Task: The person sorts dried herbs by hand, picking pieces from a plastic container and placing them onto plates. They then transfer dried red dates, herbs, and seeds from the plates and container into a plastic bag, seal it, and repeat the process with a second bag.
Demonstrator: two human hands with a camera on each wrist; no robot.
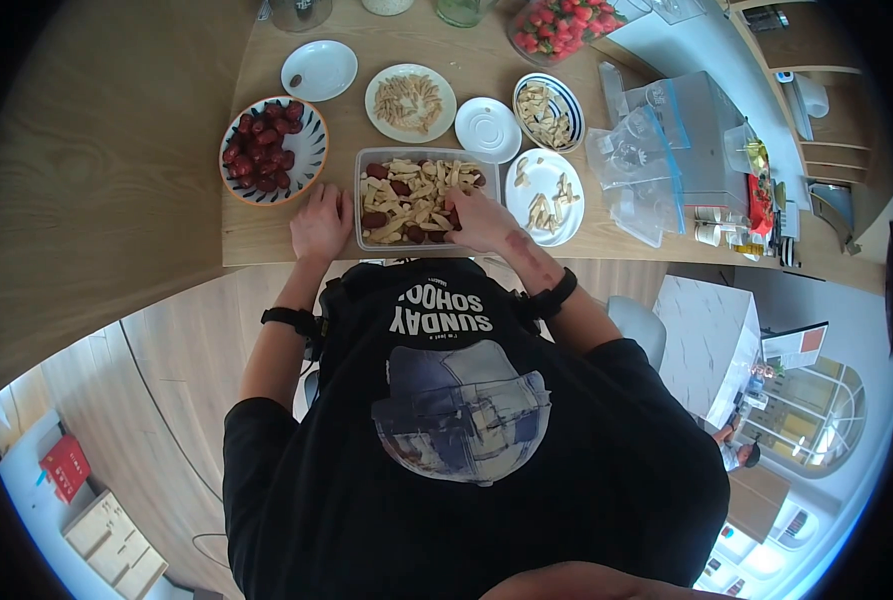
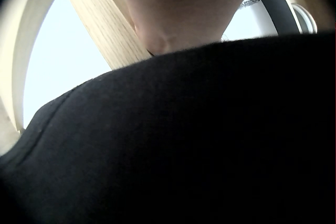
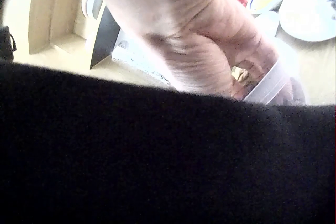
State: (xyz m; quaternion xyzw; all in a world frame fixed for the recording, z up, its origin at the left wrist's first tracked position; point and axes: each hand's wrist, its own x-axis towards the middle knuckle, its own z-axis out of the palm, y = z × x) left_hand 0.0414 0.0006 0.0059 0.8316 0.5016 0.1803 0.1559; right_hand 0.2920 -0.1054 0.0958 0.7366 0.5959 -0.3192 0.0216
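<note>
A clear plastic box (image 1: 359,200) near the table's front edge holds pale yellow strips (image 1: 421,185) and several dark red dates (image 1: 374,219). My right hand (image 1: 481,220) reaches over the box's right wall, fingers down among the strips. In the right wrist view, a pale piece (image 3: 239,74) shows between that hand's thumb and fingers; whether they pinch it, I cannot tell. My left hand (image 1: 322,222) rests on the table just left of the box, fingers loosely bent. Beyond it stands a patterned bowl (image 1: 312,140) of red dates (image 1: 261,150). The left wrist view shows mostly dark cloth and forearm.
Right of the box are a white plate (image 1: 522,222) with a few strips and a striped bowl (image 1: 573,100) of pieces. Behind it sit a plate of thin shreds (image 1: 409,103), a white saucer (image 1: 488,130) and a white plate (image 1: 326,65). Strawberries (image 1: 558,30) and plastic bags (image 1: 636,155) lie farther right.
</note>
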